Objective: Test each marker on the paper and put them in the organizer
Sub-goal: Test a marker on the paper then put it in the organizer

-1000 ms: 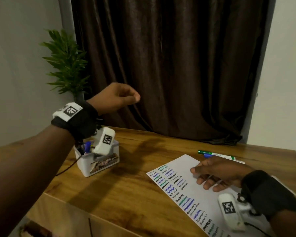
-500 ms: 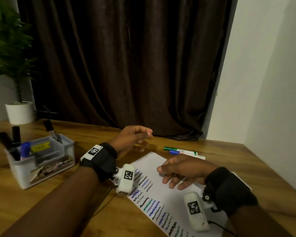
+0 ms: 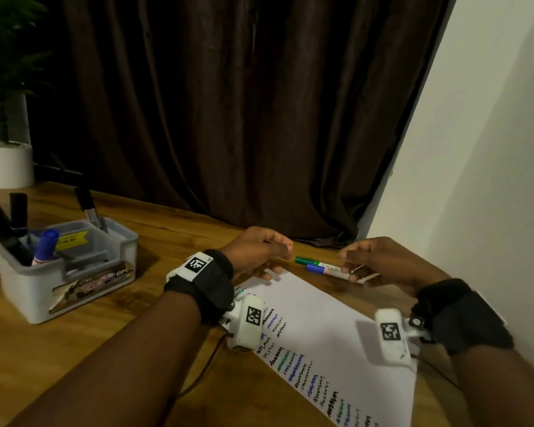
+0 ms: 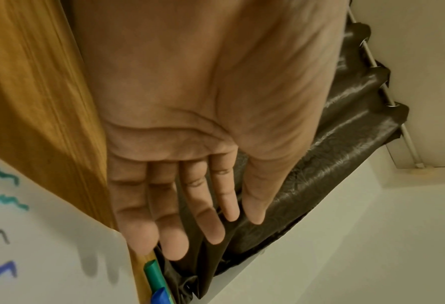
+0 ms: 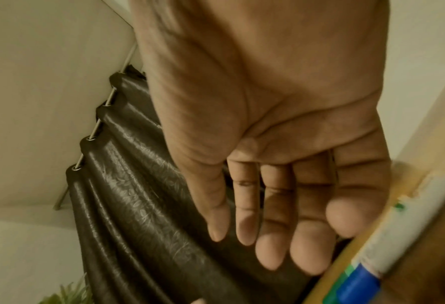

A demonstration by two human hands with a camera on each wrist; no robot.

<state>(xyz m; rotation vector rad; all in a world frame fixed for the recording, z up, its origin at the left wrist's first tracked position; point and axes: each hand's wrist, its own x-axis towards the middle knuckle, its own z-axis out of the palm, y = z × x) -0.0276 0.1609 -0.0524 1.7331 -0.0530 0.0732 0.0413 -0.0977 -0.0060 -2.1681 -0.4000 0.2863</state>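
Observation:
Two markers lie side by side on the wooden table just beyond the paper's far corner, a green-capped marker (image 3: 305, 261) (image 4: 154, 274) and a blue-capped marker (image 3: 316, 268) (image 5: 359, 288). The white paper (image 3: 336, 334) carries rows of black, blue and green squiggles. My left hand (image 3: 275, 251) (image 4: 190, 226) hovers by the cap ends with straight fingers, holding nothing. My right hand (image 3: 355, 263) (image 5: 268, 242) reaches over the markers' barrels, fingers straight and close to them, gripping nothing. The grey organizer (image 3: 74, 272) at the left holds several black markers and a blue one (image 3: 45, 246).
A dark curtain (image 3: 244, 118) hangs behind the table, with a white wall (image 3: 475, 180) on the right. A potted plant in a white pot (image 3: 7, 164) stands at the far left behind the organizer. Bare wood lies between the organizer and the paper.
My left hand has come down from above the organizer to the markers' cap ends. My right hand has left the paper and reached to the markers. The head view has swung right.

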